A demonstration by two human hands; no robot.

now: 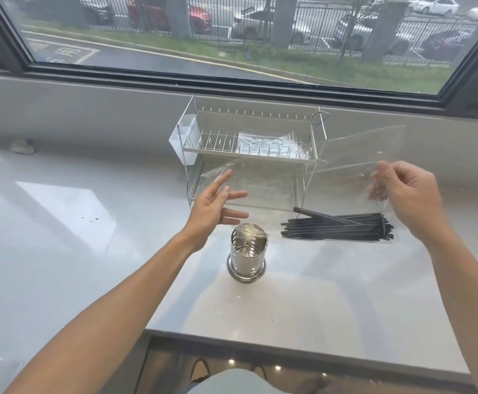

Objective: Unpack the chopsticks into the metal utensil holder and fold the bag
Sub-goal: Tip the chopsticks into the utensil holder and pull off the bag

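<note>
- One clear bag (303, 177) hangs stretched in the air, far of the counter's middle, apparently held flat for folding.
- Right hand (405, 191) pinches its right edge; left hand (217, 200), fingers straight, touches the left edge.
- Black chopsticks (337, 227) lie loose on the counter (90, 223), right of the empty metal utensil holder (247, 257).
- Dish rack (249, 143) stands behind.

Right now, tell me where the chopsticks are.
In the head view, the chopsticks lie bundled on the counter, right of the metal utensil holder, before the dish rack.
</note>
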